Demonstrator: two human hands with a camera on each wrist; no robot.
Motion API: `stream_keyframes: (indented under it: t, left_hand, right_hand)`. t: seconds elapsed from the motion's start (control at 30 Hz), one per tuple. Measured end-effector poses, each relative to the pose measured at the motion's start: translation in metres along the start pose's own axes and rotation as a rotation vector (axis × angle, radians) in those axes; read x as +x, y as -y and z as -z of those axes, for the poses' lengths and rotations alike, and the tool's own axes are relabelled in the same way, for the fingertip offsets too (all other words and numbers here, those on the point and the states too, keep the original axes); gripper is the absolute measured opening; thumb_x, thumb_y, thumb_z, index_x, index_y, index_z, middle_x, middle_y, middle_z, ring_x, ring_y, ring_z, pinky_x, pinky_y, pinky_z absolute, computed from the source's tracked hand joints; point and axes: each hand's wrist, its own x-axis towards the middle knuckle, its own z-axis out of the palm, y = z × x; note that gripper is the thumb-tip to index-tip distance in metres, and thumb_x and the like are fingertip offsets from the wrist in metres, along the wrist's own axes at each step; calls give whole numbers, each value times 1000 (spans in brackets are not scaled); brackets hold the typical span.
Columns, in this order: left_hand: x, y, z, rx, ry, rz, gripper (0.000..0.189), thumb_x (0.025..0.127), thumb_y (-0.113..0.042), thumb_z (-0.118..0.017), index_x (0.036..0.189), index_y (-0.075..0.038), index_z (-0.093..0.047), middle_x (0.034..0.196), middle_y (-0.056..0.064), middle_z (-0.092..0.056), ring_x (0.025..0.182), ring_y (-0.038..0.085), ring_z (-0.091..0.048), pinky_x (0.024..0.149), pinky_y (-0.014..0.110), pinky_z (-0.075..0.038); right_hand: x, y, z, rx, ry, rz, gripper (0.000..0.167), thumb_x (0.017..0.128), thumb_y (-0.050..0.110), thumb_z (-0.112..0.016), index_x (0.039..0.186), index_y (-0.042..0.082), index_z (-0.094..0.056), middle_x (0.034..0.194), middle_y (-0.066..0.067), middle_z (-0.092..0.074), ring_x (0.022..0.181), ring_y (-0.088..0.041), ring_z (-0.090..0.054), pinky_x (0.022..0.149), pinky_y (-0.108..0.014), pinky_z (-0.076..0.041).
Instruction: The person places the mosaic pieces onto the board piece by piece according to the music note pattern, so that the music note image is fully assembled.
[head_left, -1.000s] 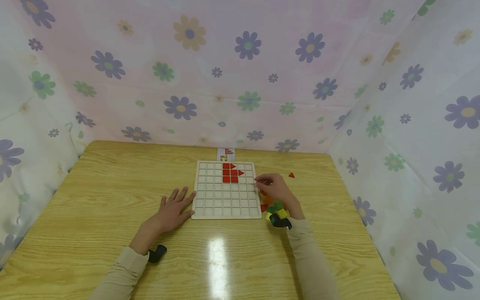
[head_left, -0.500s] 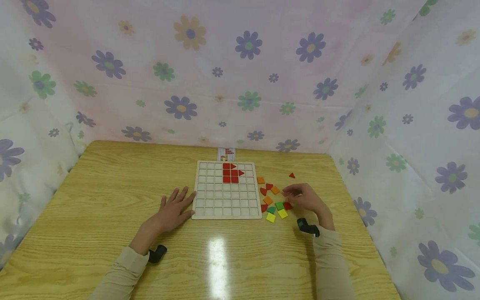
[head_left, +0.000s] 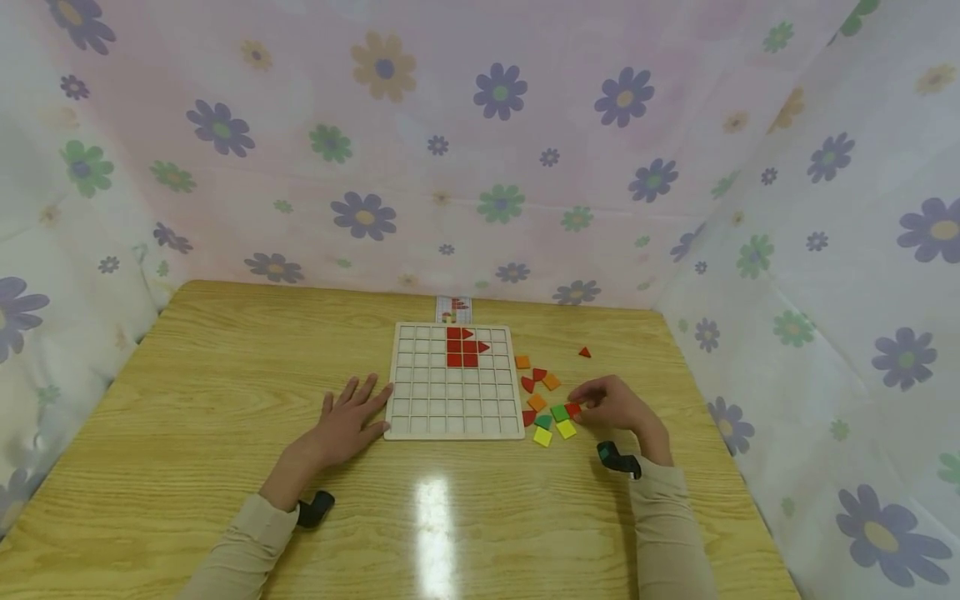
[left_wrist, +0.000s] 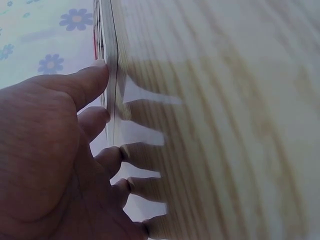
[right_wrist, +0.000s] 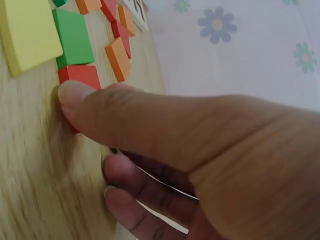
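Observation:
My left hand (head_left: pixel 341 427) rests spread on the table, with thumb and index fingertips at the left edge of a wooden grid board (head_left: pixel 422 406). Red square and triangular tiles (head_left: pixel 454 347) fill several cells near the board's top. Right of the board, my right hand (head_left: pixel 619 410) pinches a red square tile (right_wrist: pixel 80 75) between thumb and index finger. In the right wrist view the thumb covers much of that tile, and the other fingers are curled beneath. The red tile lies against a green square tile (right_wrist: pixel 74 37), with a yellow square tile (right_wrist: pixel 31 35) close by.
Orange tiles (head_left: pixel 537 402), a pair of yellow ones (head_left: pixel 542 437) and red rounded pieces (head_left: pixel 528 385) lie loose beside the board. A red triangle (head_left: pixel 585 352) sits farther off. Behind the board lies a pattern card (head_left: pixel 454 310), against a flowered cloth wall (head_left: pixel 465 150).
My right hand has moved from the board's right edge rightward and toward me, uncovering the loose tiles, and has taken hold of the red square tile. My left hand has stayed put.

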Motion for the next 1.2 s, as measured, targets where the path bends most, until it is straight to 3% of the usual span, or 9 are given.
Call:
stream_keyframes:
  t: [0.17, 0.37, 0.6, 0.83, 0.97, 1.2]
  left_hand:
    - [0, 2, -1, -8, -11, -11, 62, 106, -26, -56, 159, -3, -33, 165, 30, -17, 151, 56, -5, 111, 80, -1]
    - [0, 2, 0, -12, -16, -19, 62, 106, -27, -56, 158, -2, -34, 164, 31, -17, 150, 57, -6, 110, 81, -2]
    - [0, 3, 0, -7, -12, -17, 62, 106, -27, -56, 158, -3, -34, 165, 31, -17, 151, 57, -6, 111, 80, -2]
    - [2, 11, -7, -29, -32, -41, 64, 106, -33, -54, 159, -3, -34, 164, 31, -17, 150, 58, -5, 110, 81, 0]
    - [4, 17, -12, -11, -30, -36, 65, 106, -37, -53, 160, -7, -31, 166, 29, -15, 151, 55, -4, 111, 80, 1]
    - [5, 22, -14, -21, -51, -58, 66, 106, -41, -51, 160, -9, -32, 165, 29, -17, 151, 57, -6, 109, 81, 1]
  right_hand:
    - [3, 8, -3, -59, -38, -23, 16, 84, 5, -82, 100, 2, -79, 99, -11, -75, 81, -17, -60, 74, -32, -51]
    - [6, 16, -7, -84, -59, -38, 13, 85, 4, -80, 96, 1, -75, 94, -12, -71, 83, -20, -62, 77, -36, -53]
    - [12, 18, -14, -63, -89, -13, 15, 87, -1, -76, 100, -2, -71, 97, -14, -70, 86, -25, -65, 81, -42, -55]
    - [19, 27, -22, -68, -118, -20, 12, 93, 6, -73, 102, -2, -72, 94, -12, -71, 85, -22, -66, 79, -41, -55]
    - [25, 34, -32, -19, -166, 29, 10, 95, 10, -72, 102, 1, -72, 96, -10, -72, 86, -22, -67, 80, -37, -55]
    - [45, 44, -59, 201, -188, 159, 17, 100, 7, -65, 112, -4, -71, 104, -20, -72, 86, -28, -69, 73, -26, -55]
